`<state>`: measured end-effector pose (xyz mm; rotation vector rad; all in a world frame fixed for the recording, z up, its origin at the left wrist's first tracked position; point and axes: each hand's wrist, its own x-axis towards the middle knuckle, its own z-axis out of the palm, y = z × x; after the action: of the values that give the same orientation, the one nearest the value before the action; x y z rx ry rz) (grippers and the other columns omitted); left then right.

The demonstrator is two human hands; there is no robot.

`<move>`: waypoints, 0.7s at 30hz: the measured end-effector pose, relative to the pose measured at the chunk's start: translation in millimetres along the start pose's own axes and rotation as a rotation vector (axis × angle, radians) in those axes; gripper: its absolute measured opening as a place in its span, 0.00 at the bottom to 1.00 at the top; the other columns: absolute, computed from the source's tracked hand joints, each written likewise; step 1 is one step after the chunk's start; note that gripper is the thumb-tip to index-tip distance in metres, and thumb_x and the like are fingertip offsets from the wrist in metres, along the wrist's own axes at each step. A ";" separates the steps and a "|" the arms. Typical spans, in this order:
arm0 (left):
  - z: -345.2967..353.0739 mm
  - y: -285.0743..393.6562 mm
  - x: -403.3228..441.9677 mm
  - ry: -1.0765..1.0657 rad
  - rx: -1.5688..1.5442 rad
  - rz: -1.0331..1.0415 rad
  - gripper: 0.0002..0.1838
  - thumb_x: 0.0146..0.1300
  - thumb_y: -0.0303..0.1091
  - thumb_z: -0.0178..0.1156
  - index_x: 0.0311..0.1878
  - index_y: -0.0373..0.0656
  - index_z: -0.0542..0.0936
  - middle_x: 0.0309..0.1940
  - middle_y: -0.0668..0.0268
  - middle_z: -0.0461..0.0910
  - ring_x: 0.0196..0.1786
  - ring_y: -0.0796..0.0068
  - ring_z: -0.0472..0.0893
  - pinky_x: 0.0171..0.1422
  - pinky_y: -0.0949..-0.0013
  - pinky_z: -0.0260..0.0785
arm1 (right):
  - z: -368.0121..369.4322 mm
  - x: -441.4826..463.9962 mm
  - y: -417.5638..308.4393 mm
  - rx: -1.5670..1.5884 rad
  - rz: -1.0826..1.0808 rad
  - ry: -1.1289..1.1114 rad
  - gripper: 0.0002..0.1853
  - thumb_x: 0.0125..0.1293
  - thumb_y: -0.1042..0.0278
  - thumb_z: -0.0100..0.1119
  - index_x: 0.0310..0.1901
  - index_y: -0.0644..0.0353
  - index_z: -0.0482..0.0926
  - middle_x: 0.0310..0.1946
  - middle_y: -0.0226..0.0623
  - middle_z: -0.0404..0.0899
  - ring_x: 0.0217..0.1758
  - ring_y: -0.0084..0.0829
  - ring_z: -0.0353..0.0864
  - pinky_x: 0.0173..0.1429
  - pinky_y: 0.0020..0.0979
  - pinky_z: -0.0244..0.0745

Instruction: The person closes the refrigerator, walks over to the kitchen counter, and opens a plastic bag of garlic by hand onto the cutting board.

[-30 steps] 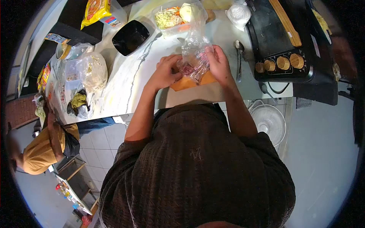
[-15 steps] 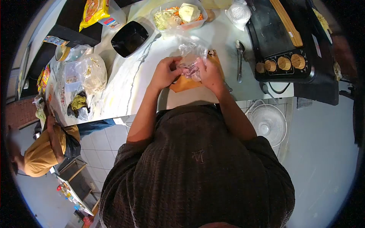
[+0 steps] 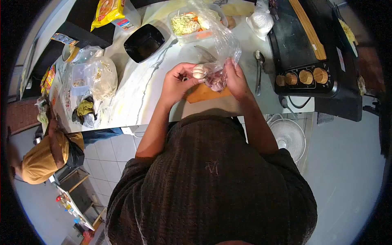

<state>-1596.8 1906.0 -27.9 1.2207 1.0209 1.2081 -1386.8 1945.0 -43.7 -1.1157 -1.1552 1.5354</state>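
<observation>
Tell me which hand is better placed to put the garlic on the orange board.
Probably the left hand: its fingers hold the garlic near the orange board, while the right hand is occupied gripping the clear plastic bag.

Two bare forearms [image 3: 152, 132] reach forward from dark brown, textured-fabric sleeves [image 3: 139, 165], slanting inward. The bare left hand [image 3: 174, 85] curls, thumb and fingers pinching; near it, the bare right hand [image 3: 238, 85] pinches too, its fingertips pointing away from the torso.
</observation>
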 end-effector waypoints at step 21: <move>1.3 -8.7 -4.3 0.079 -0.340 -0.180 0.06 0.72 0.29 0.55 0.38 0.40 0.77 0.33 0.68 0.80 0.38 0.81 0.77 0.50 0.73 0.71 | 15.5 -14.6 -28.2 -0.058 -0.051 -0.159 0.21 0.64 0.74 0.64 0.54 0.66 0.67 0.40 0.35 0.79 0.44 0.23 0.80 0.47 0.28 0.77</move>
<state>-1595.1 1902.0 -36.7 0.8055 0.9158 1.2362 -1395.3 1933.0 -11.6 -1.0082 -1.3322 1.5824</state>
